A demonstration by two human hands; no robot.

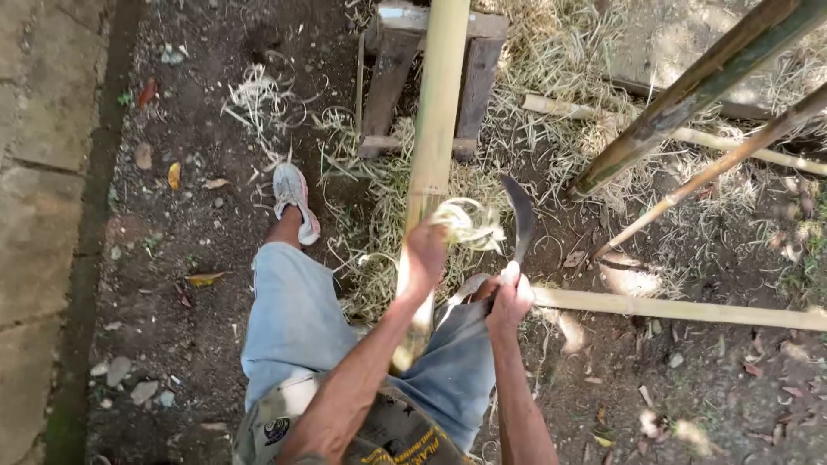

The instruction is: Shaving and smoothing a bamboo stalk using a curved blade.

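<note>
A long pale bamboo pole [438,103] runs from the wooden stand at the top down between my knees. My left hand [424,257] grips this pole at mid-length. My right hand [510,300] is closed on the handle of a curved dark sickle knife [520,213], whose blade arcs up beside the pole. A curl of thin shavings [469,224] hangs between the blade and the pole. I wear light blue shorts and a pale shoe [293,200].
A wooden stand [405,77] supports the pole at the top. Other bamboo poles lean at the right [689,95] and one lies across the ground [689,308]. Dry shavings litter the dirt. A stone paving strip [43,215] borders the left.
</note>
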